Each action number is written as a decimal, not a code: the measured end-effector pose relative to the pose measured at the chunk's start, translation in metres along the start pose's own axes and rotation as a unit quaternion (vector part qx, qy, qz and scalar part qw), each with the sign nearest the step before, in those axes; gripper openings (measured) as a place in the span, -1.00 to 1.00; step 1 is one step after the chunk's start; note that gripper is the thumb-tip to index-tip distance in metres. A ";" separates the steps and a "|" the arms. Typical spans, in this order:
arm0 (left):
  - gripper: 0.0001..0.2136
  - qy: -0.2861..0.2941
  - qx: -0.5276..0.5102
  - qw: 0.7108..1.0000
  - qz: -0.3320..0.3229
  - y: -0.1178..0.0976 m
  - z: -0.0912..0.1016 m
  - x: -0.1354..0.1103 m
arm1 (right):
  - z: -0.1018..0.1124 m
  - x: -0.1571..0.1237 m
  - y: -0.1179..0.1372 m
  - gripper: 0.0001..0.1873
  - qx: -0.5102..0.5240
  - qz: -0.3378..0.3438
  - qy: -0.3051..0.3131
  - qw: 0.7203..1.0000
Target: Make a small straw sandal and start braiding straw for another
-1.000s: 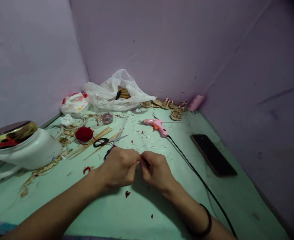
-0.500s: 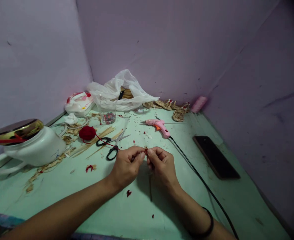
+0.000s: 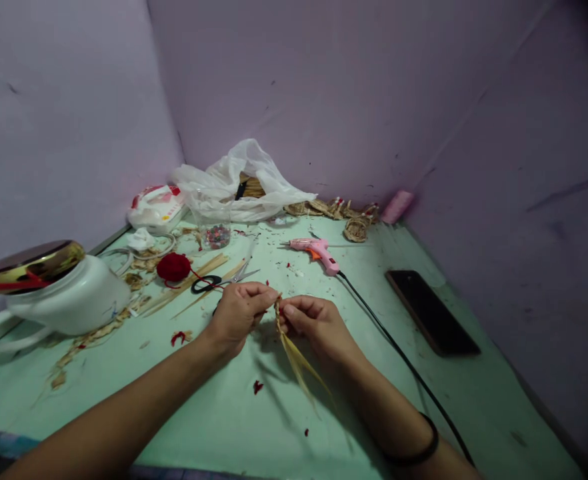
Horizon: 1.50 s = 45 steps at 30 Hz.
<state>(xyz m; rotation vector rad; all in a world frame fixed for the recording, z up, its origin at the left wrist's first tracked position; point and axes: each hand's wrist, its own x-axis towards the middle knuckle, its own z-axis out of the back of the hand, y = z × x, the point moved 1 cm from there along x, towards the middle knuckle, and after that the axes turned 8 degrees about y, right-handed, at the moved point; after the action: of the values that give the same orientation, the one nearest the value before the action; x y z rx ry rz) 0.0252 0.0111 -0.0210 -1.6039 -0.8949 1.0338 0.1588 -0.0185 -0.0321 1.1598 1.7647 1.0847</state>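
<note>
Between both hands hangs a short braid of straw-coloured fibre, its loose strands fanning out below toward the table. My left hand pinches the top end of the braid. Thumb and fingertips of my right hand are closed at the braid's right side. Red yarn runs from a red yarn ball toward my left hand; where it ends at the fingers is hidden. Scissors with black handles lie open just beyond my left hand, which partly covers them.
A pink glue gun with a black cord lies beyond my right hand, a phone to its right. At left stand a white pot and a clear cup of beads. A plastic bag and woven pieces lie behind.
Both hands have shifted slightly left and a little apart. The braid has come into view with its strands swinging out below, and my left hand now covers more of the scissors.
</note>
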 end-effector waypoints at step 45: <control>-0.83 -0.017 0.055 0.995 0.077 0.002 -0.002 0.002 | 0.010 -0.004 0.008 -0.73 -0.117 -0.023 -0.096 0.988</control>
<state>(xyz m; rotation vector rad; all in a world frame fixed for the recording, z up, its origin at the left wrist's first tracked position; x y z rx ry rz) 0.0276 0.0117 -0.0235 -1.5853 -0.7326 1.2006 0.1715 -0.0182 -0.0274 1.0370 1.4663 1.0819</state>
